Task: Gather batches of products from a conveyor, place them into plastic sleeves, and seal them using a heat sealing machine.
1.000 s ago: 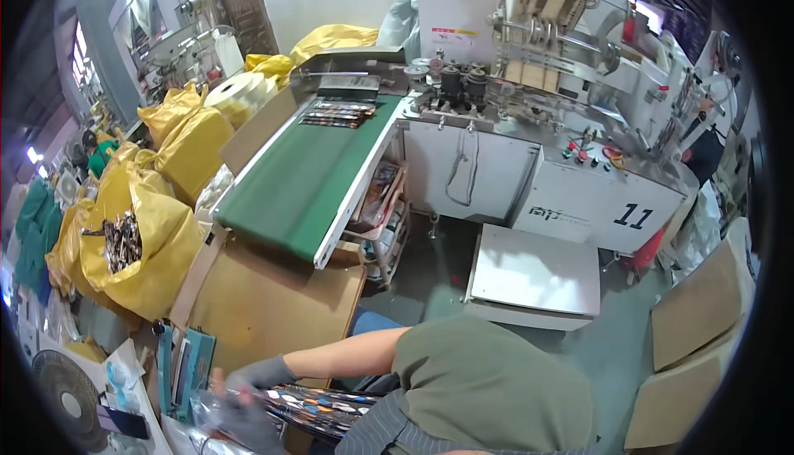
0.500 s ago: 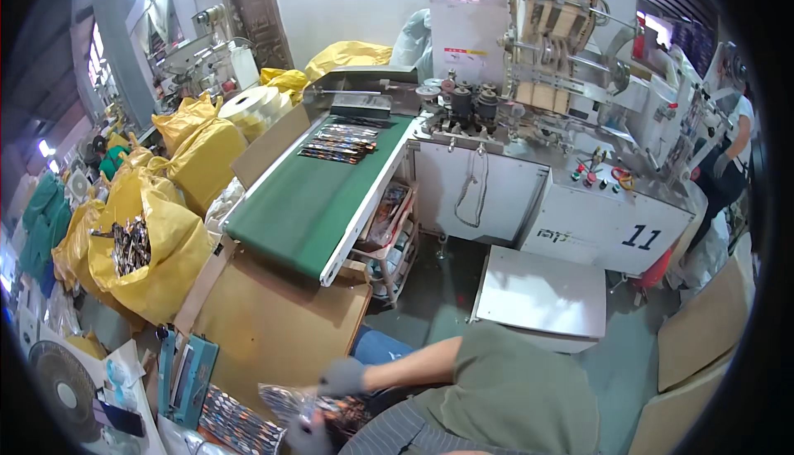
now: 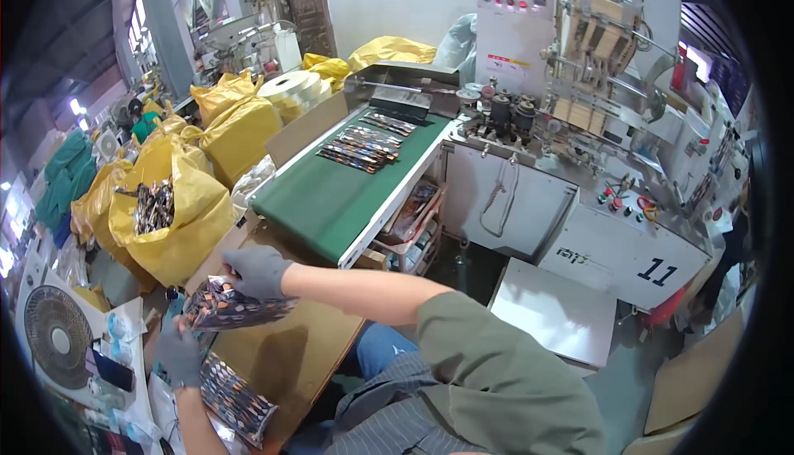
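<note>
My right hand, in a grey glove, grips the upper edge of a dark patterned bag with white and orange flecks. My gloved left hand closes on the bag's other end, lower down. Between them the bag hangs tilted over the left side of the brown table. A teal tabletop device is mostly hidden behind the bag and my left hand. Close to my left forearm, a second patterned bag lies on the table.
A green conveyor belt carries rows of slim patterned packets beyond the table. An open yellow sack of packets stands left, near a fan. A white machine fills the right, with a white box before it.
Both hands have risen and moved left with the bag, from near my lap to over the teal device. The view has shifted, and more packets show on the belt.
</note>
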